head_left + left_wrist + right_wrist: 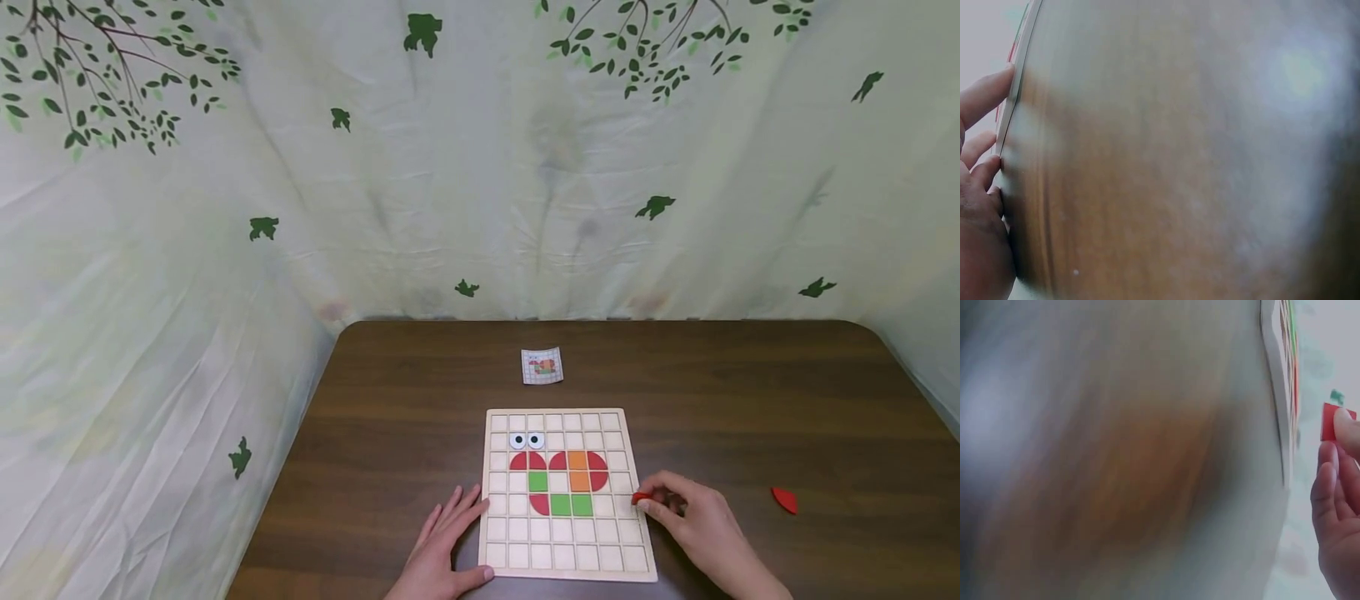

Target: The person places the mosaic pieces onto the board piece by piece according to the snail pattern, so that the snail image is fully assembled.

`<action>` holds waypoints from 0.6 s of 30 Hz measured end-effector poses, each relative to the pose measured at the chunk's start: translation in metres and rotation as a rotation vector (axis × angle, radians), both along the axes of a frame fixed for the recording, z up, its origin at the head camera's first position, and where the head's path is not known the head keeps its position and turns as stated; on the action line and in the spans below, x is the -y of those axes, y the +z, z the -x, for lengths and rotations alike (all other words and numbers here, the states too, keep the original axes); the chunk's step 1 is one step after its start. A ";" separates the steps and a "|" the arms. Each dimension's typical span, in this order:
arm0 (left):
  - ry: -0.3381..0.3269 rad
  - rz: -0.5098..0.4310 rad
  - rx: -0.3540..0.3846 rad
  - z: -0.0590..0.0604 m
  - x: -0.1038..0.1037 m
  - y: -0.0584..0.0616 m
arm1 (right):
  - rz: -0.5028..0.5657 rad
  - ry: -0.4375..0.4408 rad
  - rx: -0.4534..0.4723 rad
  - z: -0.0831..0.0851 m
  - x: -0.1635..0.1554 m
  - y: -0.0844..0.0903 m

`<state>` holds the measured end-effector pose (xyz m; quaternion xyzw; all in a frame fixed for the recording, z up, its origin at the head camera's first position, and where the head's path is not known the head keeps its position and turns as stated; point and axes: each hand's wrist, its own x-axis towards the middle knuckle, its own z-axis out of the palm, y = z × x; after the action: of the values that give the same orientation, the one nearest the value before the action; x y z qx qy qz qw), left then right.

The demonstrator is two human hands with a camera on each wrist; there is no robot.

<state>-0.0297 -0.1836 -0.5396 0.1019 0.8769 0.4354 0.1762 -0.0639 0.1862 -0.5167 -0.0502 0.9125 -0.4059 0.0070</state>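
Note:
A white grid board (517, 554) lies on the table with flat tiles in some of its squares. Two eye tiles (536, 440) sit near the top, above several red rounded tiles (539, 503), orange squares (579, 481) and green squares (537, 482). My left hand (446, 546) rests against the board's left edge with fingers spread and extended. Between thumb and fingers, my right hand (701, 521) pinches a small red tile (1327, 422) beside the board's right edge. Its full shape is partly hidden by the fingers.
A loose red quarter-round tile (784, 500) lies on the brown table (840, 400), right of my right hand. Beyond the board is a small picture card (542, 367). A pale curtain with leaf prints (480, 183) hangs behind the table.

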 end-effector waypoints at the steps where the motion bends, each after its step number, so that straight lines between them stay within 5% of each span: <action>1: -0.001 -0.001 -0.007 0.000 0.000 0.000 | 0.013 -0.003 0.022 0.001 0.005 0.001; 8: -0.013 0.009 -0.065 -0.002 0.000 -0.003 | 0.074 0.088 0.052 0.005 0.028 -0.001; 18: 0.001 0.007 0.009 0.000 0.000 0.000 | 0.004 0.167 0.090 0.012 0.040 -0.003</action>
<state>-0.0298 -0.1835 -0.5395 0.0987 0.8777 0.4328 0.1802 -0.0762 0.1464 -0.5200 -0.1079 0.9030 -0.4077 0.0819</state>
